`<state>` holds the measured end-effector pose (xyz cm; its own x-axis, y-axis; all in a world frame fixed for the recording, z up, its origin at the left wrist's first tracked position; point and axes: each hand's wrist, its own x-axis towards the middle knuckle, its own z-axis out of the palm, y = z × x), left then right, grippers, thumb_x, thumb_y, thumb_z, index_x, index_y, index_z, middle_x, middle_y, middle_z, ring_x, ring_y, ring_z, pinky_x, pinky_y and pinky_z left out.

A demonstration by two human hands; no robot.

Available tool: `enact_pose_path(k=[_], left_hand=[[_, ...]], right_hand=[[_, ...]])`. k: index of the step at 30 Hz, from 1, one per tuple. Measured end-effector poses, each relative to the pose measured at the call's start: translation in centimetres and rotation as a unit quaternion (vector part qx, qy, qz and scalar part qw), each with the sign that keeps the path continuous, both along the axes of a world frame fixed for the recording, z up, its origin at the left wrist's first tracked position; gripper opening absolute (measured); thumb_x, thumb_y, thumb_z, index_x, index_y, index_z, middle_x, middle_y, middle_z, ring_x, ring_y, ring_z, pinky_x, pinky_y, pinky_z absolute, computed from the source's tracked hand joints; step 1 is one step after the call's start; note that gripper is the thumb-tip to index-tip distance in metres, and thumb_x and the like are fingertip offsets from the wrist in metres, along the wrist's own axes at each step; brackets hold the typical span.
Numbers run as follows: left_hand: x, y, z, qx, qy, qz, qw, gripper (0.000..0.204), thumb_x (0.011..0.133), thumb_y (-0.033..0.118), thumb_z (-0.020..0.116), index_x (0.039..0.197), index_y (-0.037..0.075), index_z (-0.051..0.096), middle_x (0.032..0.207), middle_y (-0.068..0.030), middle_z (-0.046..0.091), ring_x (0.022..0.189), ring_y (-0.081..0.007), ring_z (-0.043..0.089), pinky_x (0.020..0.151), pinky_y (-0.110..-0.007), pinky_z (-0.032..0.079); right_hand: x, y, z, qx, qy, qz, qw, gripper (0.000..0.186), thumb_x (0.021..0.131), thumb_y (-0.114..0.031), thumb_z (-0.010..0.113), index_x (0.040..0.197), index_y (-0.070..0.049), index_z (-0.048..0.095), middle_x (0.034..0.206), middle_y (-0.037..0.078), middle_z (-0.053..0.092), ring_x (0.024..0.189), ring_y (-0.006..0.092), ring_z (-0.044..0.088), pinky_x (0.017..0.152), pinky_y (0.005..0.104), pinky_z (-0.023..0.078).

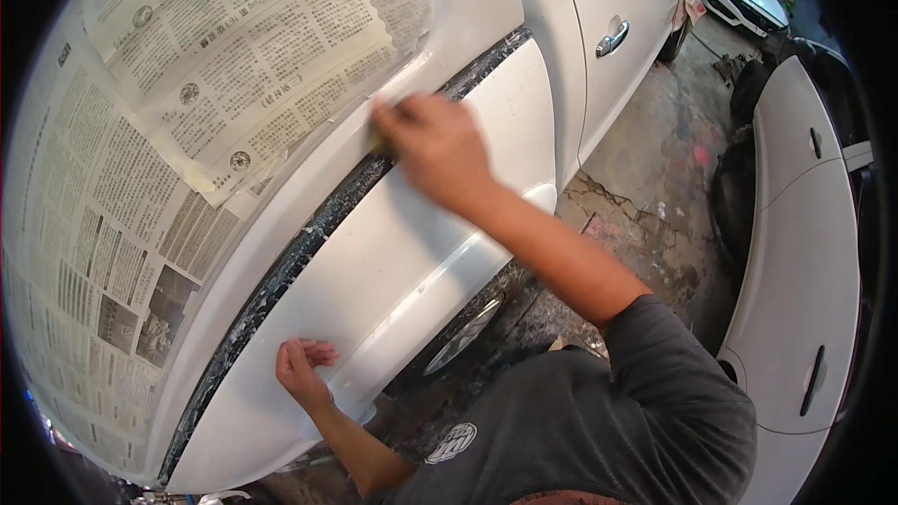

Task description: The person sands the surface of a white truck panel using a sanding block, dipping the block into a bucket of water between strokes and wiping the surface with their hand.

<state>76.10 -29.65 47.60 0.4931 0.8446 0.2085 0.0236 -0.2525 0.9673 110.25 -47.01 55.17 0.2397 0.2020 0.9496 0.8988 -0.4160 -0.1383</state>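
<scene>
On a stained floor (pixel 645 243), a white vehicle (pixel 617 0) masked with newspaper (pixel 281 47) shows a dark strip (pixel 321 224); over it, the right hand (pixel 440 150) grips a blurred yellowish piece (pixel 379 144). The left hand's (pixel 301 374) fingers (pixel 324 353) hang loosely open. A sideways slip could scuff the white panel (pixel 365 257).

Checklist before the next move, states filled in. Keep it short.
1. Right hand positioned at the dark strip: ok, though motion-blurred.
2. Item in that hand identified: cannot tell; something yellowish shows at the fingertips.
3. Left hand away from the strip: ok, at the white panel, nothing visible in it.
4. Left hand's contact with the panel: cannot tell.
5. Strip free of specks: not ok, pale flecks along it.
6. Newspaper sheets alongside: ok, spread flat.
</scene>
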Motion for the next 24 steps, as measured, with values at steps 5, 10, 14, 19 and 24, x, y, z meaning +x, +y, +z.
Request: enact_pose_path(k=[5, 10, 14, 19, 24], left_hand=[[-0.8, 0.2, 0.0, -0.002, 0.003, 0.006, 1.0, 0.038, 0.114, 0.029, 0.05, 0.091, 0.002, 0.061, 0.076, -0.0155, 0.073, 0.059, -0.022, 0.07, 0.056, -0.03, 0.052], [-0.2, 0.0, 0.2, 0.005, 0.006, -0.005, 1.0, 0.037, 0.114, 0.029, 0.051, 0.091, 0.002, 0.061, 0.078, -0.0162, 0.074, 0.06, -0.0226, 0.071, 0.056, -0.03, 0.052], [-0.7, 0.1, 0.3, -0.003, 0.015, 0.0, 1.0, 0.037, 0.113, 0.029, 0.051, 0.091, 0.002, 0.062, 0.078, -0.0159, 0.075, 0.063, -0.0233, 0.073, 0.057, -0.03, 0.053], [-0.4, 0.1, 0.4, -0.007, 0.01, -0.01, 1.0, 0.037, 0.114, 0.029, 0.051, 0.091, 0.002, 0.063, 0.081, -0.0163, 0.076, 0.067, -0.0238, 0.075, 0.059, -0.03, 0.053], [-0.2, 0.0, 0.7, -0.021, 0.01, -0.007, 1.0, 0.036, 0.114, 0.029, 0.052, 0.093, 0.002, 0.065, 0.088, -0.018, 0.079, 0.073, -0.0237, 0.078, 0.06, -0.03, 0.054]], right_hand=[[2.4, -1.8, 0.9, 0.001, -0.03, 0.022, 0.999, 0.036, 0.084, -0.011, 0.073, 0.118, -0.022, 0.081, 0.088, 0.0, 0.067, 0.077, 0.0216, 0.066, 0.065, 0.0384, 0.049], [-0.5, 0.3, 0.1, 0.012, -0.018, 0.009, 1.0, 0.043, 0.083, -0.011, 0.073, 0.125, -0.019, 0.077, 0.089, 0.002, 0.066, 0.08, 0.023, 0.066, 0.068, 0.0389, 0.049], [0.8, -1.2, 0.4, -0.022, -0.037, 0.028, 0.999, 0.043, 0.084, -0.012, 0.073, 0.125, -0.02, 0.076, 0.097, 0.001, 0.066, 0.083, 0.0215, 0.066, 0.071, 0.0382, 0.048], [2.3, -3.8, 1.4, -0.069, 0.03, -0.086, 0.993, 0.052, 0.081, -0.008, 0.077, 0.132, -0.022, 0.074, 0.105, 0.001, 0.067, 0.098, 0.0212, 0.068, 0.077, 0.0393, 0.05], [2.4, -4.8, 2.2, -0.083, 0.046, -0.035, 0.995, 0.055, 0.083, -0.006, 0.075, 0.136, -0.02, 0.071, 0.106, 0.003, 0.065, 0.1, 0.0235, 0.069, 0.082, 0.0413, 0.051]])
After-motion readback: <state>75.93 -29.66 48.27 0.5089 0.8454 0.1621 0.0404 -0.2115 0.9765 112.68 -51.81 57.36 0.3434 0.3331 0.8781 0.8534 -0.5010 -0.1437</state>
